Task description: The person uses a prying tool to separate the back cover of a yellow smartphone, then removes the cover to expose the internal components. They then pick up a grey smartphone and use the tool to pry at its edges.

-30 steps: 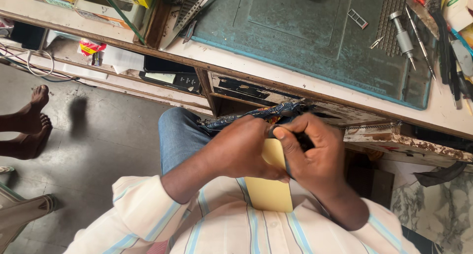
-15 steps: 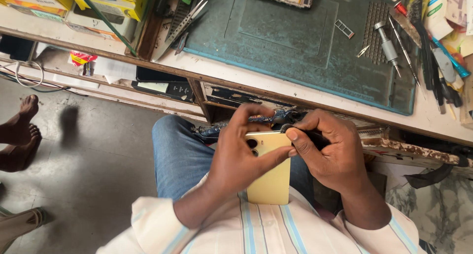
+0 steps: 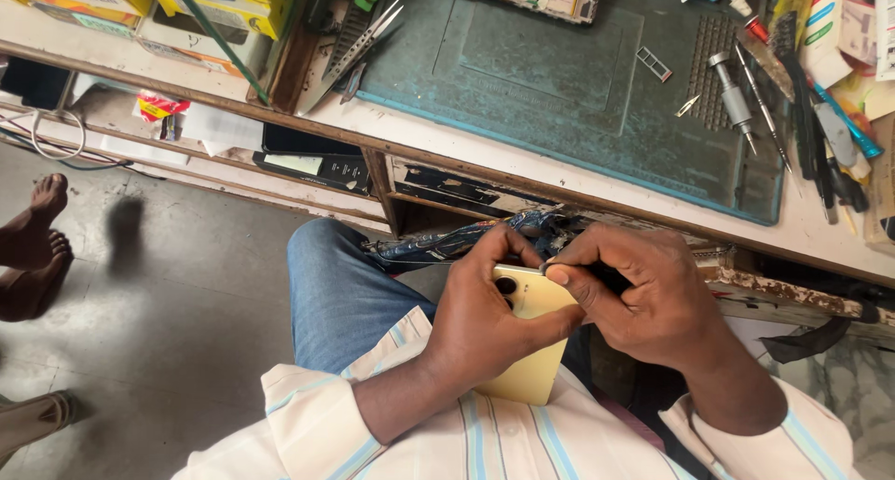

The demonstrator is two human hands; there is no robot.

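Gripping yellow phone (image 3: 533, 349) w/ left hand (image 3: 489, 317), right hand (image 3: 634, 294) at edge

We cannot see the yellow phone's (image 3: 533, 349) middle under the left hand (image 3: 485, 326); the right hand (image 3: 643, 298) hides its tool.
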